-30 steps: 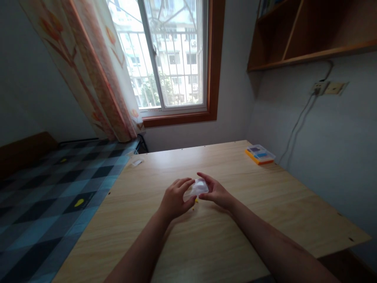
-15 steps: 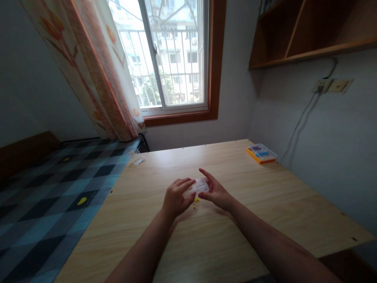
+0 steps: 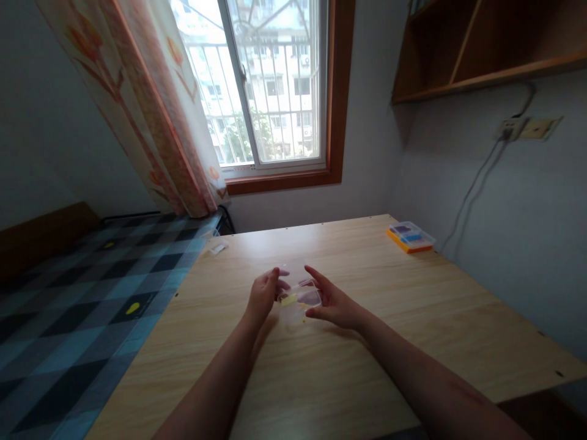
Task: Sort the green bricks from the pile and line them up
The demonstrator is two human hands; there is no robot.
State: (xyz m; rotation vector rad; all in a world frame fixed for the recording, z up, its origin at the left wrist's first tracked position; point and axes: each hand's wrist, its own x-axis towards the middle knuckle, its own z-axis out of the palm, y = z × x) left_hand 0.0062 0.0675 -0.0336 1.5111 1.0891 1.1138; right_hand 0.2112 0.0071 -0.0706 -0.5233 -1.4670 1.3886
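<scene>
A small clear plastic box (image 3: 312, 297) is held above the table between my two hands. My right hand (image 3: 338, 302) grips its right side, thumb in front and index finger raised away from it. My left hand (image 3: 265, 293) is at the left side, its fingers closed around the box's see-through lid, whose outline is faint. Something pale yellow (image 3: 288, 300) shows at the left part of the box; its kind is unclear. Just below, a few tiny yellow pieces (image 3: 303, 321) are seen on the tabletop, partly through the plastic.
The wooden table (image 3: 257, 379) spreads around my hands. An orange-edged organizer case (image 3: 410, 237) lies at its back right. Small clear plastic items (image 3: 217, 249) lie at the back left. A checkered bed (image 3: 92, 305) adjoins the left edge; a wall shelf (image 3: 458, 79) hangs at upper right.
The box has come open. My left hand has moved left and turned, while my right hand stays on the box's right side. The view has shifted slightly.
</scene>
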